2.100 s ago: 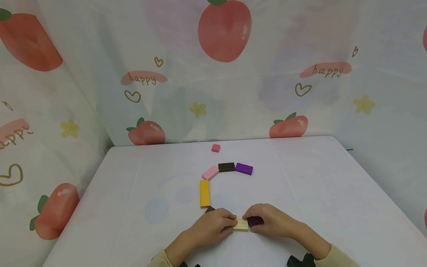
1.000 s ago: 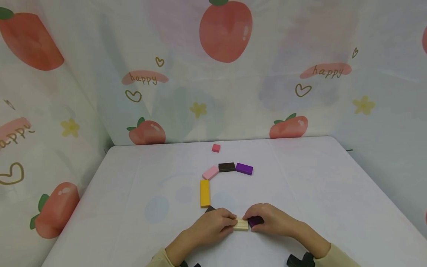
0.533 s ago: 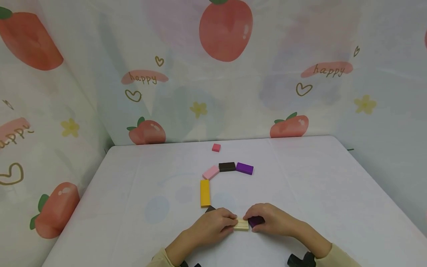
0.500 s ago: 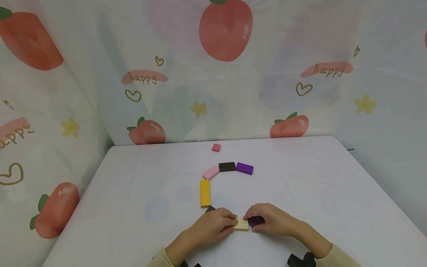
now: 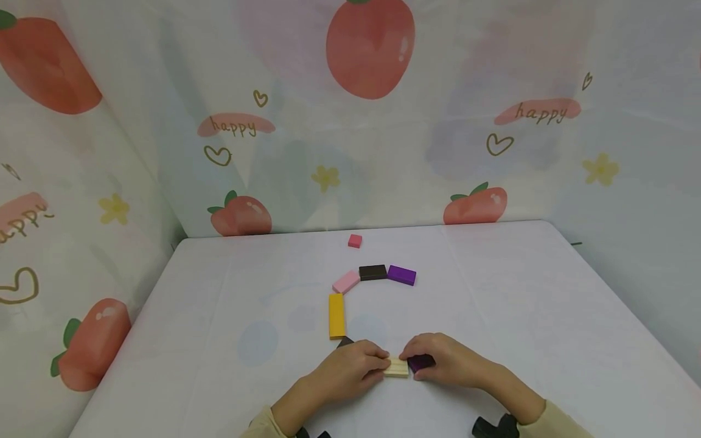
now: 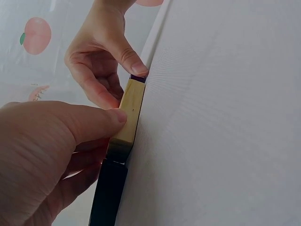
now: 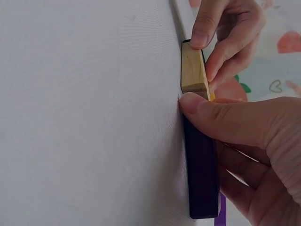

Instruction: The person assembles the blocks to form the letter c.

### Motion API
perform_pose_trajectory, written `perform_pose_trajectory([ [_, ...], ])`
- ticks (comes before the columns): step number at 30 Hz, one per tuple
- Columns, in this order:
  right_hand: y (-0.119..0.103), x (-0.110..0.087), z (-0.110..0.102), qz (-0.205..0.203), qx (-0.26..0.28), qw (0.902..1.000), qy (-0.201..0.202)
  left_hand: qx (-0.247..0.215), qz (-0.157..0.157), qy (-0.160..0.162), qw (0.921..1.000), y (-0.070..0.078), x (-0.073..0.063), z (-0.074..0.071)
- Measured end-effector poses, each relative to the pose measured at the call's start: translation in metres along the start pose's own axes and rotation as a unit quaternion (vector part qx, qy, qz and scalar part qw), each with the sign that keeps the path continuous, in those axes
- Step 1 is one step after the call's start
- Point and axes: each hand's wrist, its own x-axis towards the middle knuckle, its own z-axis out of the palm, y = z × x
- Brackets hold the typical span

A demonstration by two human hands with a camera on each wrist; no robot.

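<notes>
In the head view my left hand (image 5: 350,371) pinches a pale wooden block (image 5: 397,367) between thumb and fingers. Beside it, my right hand (image 5: 451,362) pinches a dark purple block (image 5: 420,363) set end to end with the pale one. The right wrist view shows the purple block (image 7: 202,165) lying along the tabletop, my thumb on its near side at the joint. A dark block (image 6: 109,193) adjoins the pale block's other end in the left wrist view. From the head it is mostly hidden by my left hand; only a dark corner (image 5: 345,342) shows.
A curved row continues up the white table (image 5: 263,389): a yellow block (image 5: 336,316), a pink block (image 5: 346,281), a black block (image 5: 373,272) and a purple block (image 5: 402,275). Apart from them, a small red block (image 5: 355,241) lies near the back edge. A printed curtain (image 5: 383,152) hangs behind.
</notes>
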Motion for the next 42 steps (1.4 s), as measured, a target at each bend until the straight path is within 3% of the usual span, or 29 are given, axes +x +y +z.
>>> perform_pose_trajectory([
  [8, 0.002, 0.000, -0.001, -0.003, 0.008, 1.0000, -0.003, 0.003, 0.001, 0.000, 1.0000, 0.000, 0.000, 0.000],
  [13, 0.008, 0.006, -0.014, 0.014, 0.022, 0.9996, 0.007, 0.006, 0.008, 0.003, 0.9999, 0.000, 0.001, -0.002],
  [18, 0.019, 0.024, -0.037, 0.012, 0.022, 0.9985, 0.048, 0.007, 0.001, -0.005, 1.0000, 0.000, 0.000, -0.004],
  [24, 0.030, 0.044, -0.056, 0.033, 0.007, 0.9975, 0.063, 0.012, 0.009, -0.002, 0.9999, 0.000, 0.000, -0.002],
  [34, 0.057, 0.078, -0.073, 0.067, -0.005, 0.9961, 0.057, 0.005, 0.004, -0.010, 0.9999, -0.001, 0.001, 0.000],
  [42, 0.077, 0.113, -0.074, 0.111, -0.021, 0.9887, 0.099, 0.012, -0.002, -0.012, 0.9998, -0.001, 0.000, -0.003],
])
